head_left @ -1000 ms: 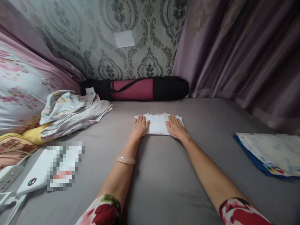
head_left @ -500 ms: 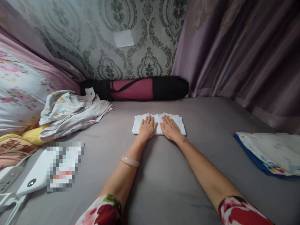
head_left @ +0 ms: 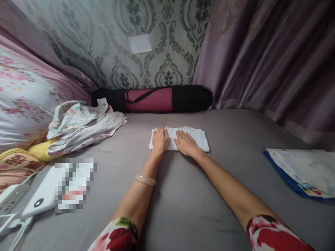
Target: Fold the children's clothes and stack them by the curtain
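A folded white cloth point(head_left: 201, 139), perhaps a garment, lies as a flat rectangle on the grey bed sheet point(head_left: 183, 188). My left hand point(head_left: 160, 140) rests palm down on its left end, fingers stretched out and pointing away from me. Just right of the cloth's middle, my right hand point(head_left: 186, 143) lies flat with its fingers reaching up and to the left. Neither hand grips the cloth. What is under the palms is hidden. A pale bangle point(head_left: 145, 180) circles my left forearm.
Crumpled printed clothes point(head_left: 86, 125) lie at the left, near a white power bank point(head_left: 43, 191) and a power strip point(head_left: 12, 198). A long black and maroon bag point(head_left: 149, 99) lies along the wall. Folded fabric with a blue edge point(head_left: 309, 170) is at the right.
My left hand has slid left towards the cloth's left end. My right hand has moved slightly left, towards its middle. The whole view has shifted a little.
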The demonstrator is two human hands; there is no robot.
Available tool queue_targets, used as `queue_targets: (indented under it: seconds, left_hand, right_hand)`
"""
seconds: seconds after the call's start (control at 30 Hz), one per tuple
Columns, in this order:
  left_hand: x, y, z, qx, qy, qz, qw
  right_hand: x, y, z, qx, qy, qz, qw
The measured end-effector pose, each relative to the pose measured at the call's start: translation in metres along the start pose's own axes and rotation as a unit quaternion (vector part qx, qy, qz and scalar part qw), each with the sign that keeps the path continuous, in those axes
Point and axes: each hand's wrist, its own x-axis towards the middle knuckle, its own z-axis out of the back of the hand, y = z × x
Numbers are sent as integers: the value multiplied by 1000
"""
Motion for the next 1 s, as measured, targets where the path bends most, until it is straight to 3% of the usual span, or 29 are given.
queue_targets:
  seconds: [0.13,0.27,0.4,0.53,0.63,0.8,1.0]
  left_hand:
    - [3,1,2,-3,2,0,1000]
    - [5,3,2,-4,2,0,1000]
    - [7,6,1,-7,7,0,1000]
    - [10,11,-3,-15,11,-16,1000]
    - [13,21,-10,-19,24,-35,999]
    - [16,37,-25,-22,33,-64,997]
    - [20,42,-19,-9,67,-86,994]
  right_hand:
    - [16,13,3,-1,-29,32,999]
    - [21,23,-12,6,-15,36,999]
    - [22,23,-21,12,-10,29,999]
    - [26,16,-14,50,24,45,997]
    - [26,-1,-1,90,8,30,995]
    - [17,-55,15,80,-32,-76,993]
    - [2,-98,8,45,-21,-154,987]
